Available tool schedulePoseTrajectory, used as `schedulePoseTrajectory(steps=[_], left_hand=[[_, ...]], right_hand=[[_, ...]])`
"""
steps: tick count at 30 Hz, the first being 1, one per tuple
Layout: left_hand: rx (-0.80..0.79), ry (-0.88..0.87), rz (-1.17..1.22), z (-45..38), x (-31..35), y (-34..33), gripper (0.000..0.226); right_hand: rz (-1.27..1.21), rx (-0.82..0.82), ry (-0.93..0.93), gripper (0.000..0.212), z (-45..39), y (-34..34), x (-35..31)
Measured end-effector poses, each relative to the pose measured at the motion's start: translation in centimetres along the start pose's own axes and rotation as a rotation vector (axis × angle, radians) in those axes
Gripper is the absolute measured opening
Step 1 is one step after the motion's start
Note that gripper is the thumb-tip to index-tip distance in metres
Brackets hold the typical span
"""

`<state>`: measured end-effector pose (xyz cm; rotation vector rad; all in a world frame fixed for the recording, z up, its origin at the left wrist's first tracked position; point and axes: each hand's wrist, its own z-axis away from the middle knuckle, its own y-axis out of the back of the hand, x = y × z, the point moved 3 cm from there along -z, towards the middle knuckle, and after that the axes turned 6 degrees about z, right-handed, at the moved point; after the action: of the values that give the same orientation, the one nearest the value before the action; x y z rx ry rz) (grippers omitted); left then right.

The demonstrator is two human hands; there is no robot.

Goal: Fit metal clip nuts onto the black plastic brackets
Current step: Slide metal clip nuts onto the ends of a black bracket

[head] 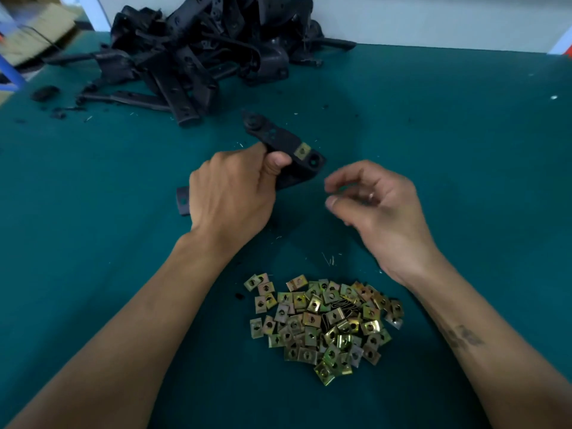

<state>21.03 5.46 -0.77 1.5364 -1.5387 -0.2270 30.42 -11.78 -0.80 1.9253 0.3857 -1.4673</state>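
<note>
Left hand (pixel 230 193): gripped the black bracket (pixel 283 140) mid-length, above the green surface (pixel 448 150).
Fitted clip nut (pixel 302 150): sat near the bracket's end.
Right hand (pixel 376 202): loosely curled; contents unclear.
Clip nut pile (pixel 325 323): between both forearms.
Handling: bracket looked stiff, light; nuts small, springy, best pinched by edges.

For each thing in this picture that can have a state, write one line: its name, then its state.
Left hand: grips the held bracket.
Right hand: fingers loosely curled, holding nothing visible.
Held bracket: lifted off the table, one clip nut fitted.
Fitted clip nut: seated on the bracket beside its end hole.
Clip nut pile: loose on the green table, between the forearms.
Bracket pile: heaped at the table's far edge.
</note>
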Motion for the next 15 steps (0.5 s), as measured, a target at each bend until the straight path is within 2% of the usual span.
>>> schedulePoseTrajectory(steps=[4, 5, 15], left_hand=[[0.035, 0.148, 0.054, -0.2, -1.1, 0.1, 0.055], [0.032, 0.150, 0.056, -0.2, -1.1, 0.0, 0.055], [0.010, 0.082, 0.084, 0.0, -0.9, -0.2, 0.053]], right_hand=[[0.379, -0.541, 0.117, 0.012, 1.6, -1.4, -1.0], [0.440, -0.610, 0.131, 0.014, 2.0, -1.7, -1.1], [0.579, -0.647, 0.180, 0.014, 2.7, -2.5, -2.1]])
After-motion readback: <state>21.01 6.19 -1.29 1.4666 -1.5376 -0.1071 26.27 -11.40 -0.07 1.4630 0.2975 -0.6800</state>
